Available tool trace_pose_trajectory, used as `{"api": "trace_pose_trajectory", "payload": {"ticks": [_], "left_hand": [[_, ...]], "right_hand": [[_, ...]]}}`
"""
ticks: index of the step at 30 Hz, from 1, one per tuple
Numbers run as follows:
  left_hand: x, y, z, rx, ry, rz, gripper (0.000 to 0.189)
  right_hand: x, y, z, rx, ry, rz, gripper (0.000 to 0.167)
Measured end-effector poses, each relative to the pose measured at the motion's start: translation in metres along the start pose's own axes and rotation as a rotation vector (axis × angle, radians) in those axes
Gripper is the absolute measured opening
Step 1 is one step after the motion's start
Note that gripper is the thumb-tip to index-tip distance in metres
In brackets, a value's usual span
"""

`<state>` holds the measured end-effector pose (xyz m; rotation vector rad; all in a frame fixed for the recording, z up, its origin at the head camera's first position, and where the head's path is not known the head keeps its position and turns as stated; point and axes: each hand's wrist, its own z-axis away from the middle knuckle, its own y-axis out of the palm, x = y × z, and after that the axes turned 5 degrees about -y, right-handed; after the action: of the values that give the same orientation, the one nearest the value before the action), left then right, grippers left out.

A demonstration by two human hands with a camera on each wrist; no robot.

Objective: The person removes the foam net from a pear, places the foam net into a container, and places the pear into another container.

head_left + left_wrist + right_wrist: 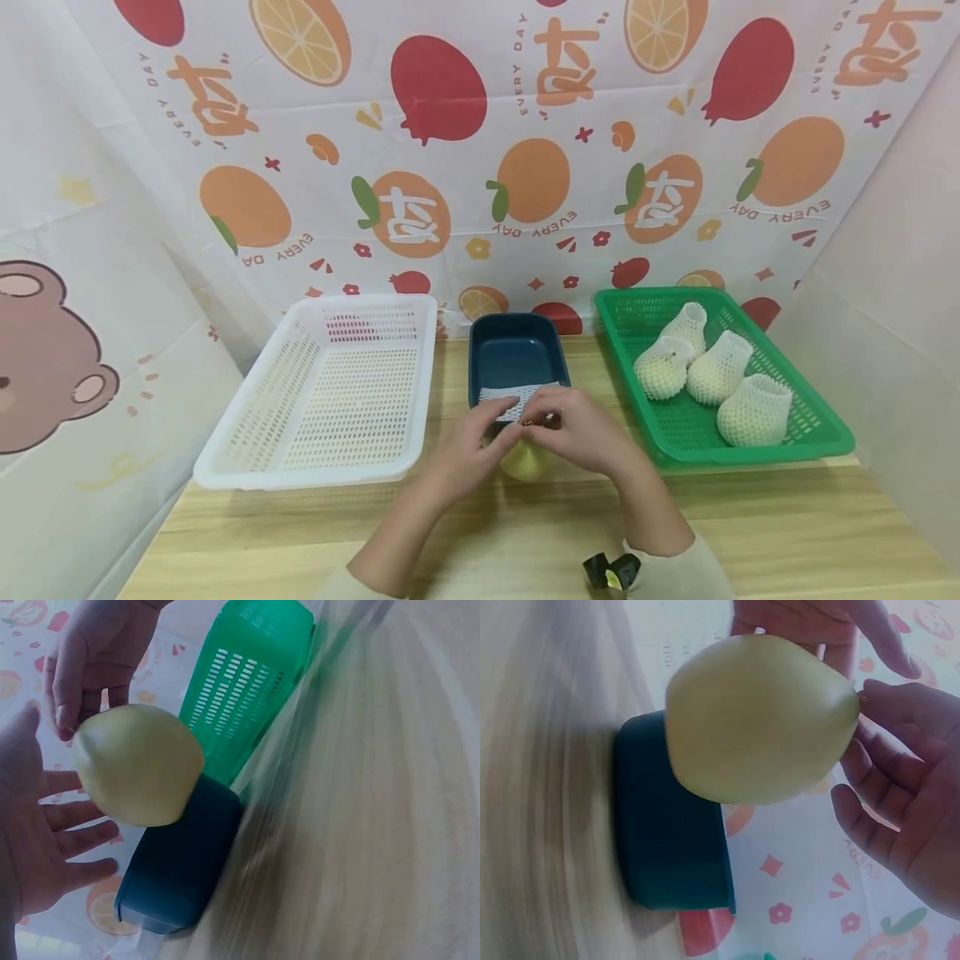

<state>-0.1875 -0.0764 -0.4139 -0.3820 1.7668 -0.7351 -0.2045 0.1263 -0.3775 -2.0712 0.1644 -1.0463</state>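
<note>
A smooth pale-yellow pear (527,463) hangs in front of the dark blue bin, mostly beneath my hands in the head view. My right hand (581,429) pinches its short stem (862,698) between thumb and fingertips. Beside the fruit, my left hand (474,442) has its fingers extended and spread, as the left wrist view shows, with the thumb near the right fingertips. A white foam net (517,400) lies at the near end of the dark blue bin (517,354), partly hidden by the hands.
At left stands a white perforated basket (311,477). A green perforated basket (750,457) at right holds several foam-netted fruits (716,367). Behind them hangs a fruit-print cloth (465,183). Near my right sleeve is a small black device (611,571) above the wooden table (510,542).
</note>
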Motion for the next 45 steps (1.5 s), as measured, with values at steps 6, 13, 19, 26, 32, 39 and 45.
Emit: {"api": "trace_pose_trajectory", "payload": {"ticks": [6,13,19,26,32,39,45], "left_hand": [[0.003,0.003,0.007,0.086,-0.04,0.132,0.079],[0.01,0.005,0.01,0.155,-0.001,0.233,0.078],[0.012,0.007,0.009,0.178,-0.012,0.267,0.076],[0.011,0.005,0.009,0.146,-0.029,0.282,0.076],[0.009,-0.004,0.009,0.033,-0.089,0.285,0.076],[0.004,-0.012,0.009,-0.081,-0.152,0.354,0.077],[0.002,-0.012,0.006,-0.089,-0.143,0.362,0.076]], "right_hand": [[0.002,-0.001,0.002,-0.069,-0.028,-0.036,0.006],[0.005,-0.001,0.003,-0.097,-0.009,-0.062,0.007],[0.006,-0.001,0.003,-0.101,-0.004,-0.055,0.007],[0.004,0.0,0.003,-0.125,0.001,-0.073,0.011],[0.001,0.003,0.0,-0.204,0.104,-0.126,0.024],[-0.002,0.021,-0.007,-0.289,0.263,-0.454,0.037],[-0.002,0.039,-0.012,-0.277,0.399,-0.798,0.049]]}}
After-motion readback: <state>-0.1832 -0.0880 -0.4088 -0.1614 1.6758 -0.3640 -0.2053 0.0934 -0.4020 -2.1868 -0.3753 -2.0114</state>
